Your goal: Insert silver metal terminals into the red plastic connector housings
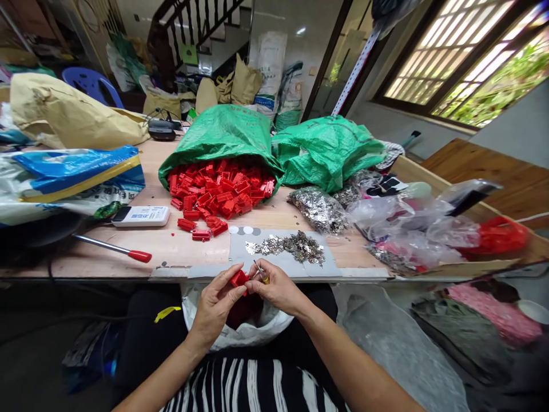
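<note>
Between the fingers of my left hand (214, 303) is a small red plastic part (239, 278), held over the table's front edge. My right hand (274, 286) is closed on a thin metal tool with a yellow handle (265, 279), its fingers touching the red part. Below both hands, an open white sack (266, 332) sits between the legs with dark red contents. Just beyond the hands, small silver metal pieces (300, 247) are heaped on a grey sheet (238, 252). Many red parts (218, 189) spill from a green sack (231, 131).
A white scale-like device (141, 216) and a red-handled rod (137, 254) lie on the left. Another green sack (330, 149) stands behind a bag of metal pieces (319, 210). Plastic bags (412, 229) fill a wooden tray on the right.
</note>
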A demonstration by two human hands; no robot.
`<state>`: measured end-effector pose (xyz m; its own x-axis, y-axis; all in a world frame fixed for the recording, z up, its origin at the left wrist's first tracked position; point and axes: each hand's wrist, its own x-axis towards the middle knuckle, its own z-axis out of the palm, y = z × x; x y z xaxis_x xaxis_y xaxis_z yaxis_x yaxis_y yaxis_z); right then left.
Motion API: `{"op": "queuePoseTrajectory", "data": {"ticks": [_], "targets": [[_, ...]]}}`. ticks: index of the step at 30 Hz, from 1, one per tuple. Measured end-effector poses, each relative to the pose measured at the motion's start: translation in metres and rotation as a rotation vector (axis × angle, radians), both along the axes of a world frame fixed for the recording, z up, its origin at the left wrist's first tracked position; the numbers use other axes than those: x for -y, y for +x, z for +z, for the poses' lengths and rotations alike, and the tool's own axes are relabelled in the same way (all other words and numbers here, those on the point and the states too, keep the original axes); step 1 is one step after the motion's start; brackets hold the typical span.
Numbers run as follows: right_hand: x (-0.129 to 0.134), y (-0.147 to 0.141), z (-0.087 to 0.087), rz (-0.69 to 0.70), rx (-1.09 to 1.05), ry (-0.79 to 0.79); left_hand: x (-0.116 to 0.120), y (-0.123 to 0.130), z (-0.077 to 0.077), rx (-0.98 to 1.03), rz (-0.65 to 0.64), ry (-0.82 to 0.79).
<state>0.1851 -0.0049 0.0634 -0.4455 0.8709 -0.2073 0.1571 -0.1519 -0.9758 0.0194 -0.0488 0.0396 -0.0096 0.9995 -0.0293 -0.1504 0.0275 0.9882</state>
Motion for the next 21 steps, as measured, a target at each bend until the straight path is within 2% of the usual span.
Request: {"op": "queuePoseTrajectory", "data": {"ticks": [7, 11, 14, 16, 19, 21], "targets": [[0.013, 0.008, 0.005, -0.003, -0.114, -0.058, -0.001, 0.007, 0.004, 0.501, -0.045, -0.209], [0.018, 0.012, 0.007, -0.004, -0.129, -0.056, -0.001, 0.009, 0.009, 0.626, -0.072, -0.254], [0.020, 0.017, 0.004, -0.017, -0.103, -0.010, -0.005, 0.009, 0.006, 0.583, -0.071, -0.255], [0.019, 0.021, 0.001, -0.019, -0.008, 0.107, -0.010, 0.007, 0.001, 0.486, -0.059, -0.210], [0.016, 0.025, -0.004, -0.042, 0.244, 0.380, -0.021, 0.002, -0.008, 0.227, -0.015, -0.048], [0.013, 0.026, -0.008, -0.059, 0.379, 0.507, -0.028, -0.002, -0.013, -0.005, 0.008, 0.090]]}}
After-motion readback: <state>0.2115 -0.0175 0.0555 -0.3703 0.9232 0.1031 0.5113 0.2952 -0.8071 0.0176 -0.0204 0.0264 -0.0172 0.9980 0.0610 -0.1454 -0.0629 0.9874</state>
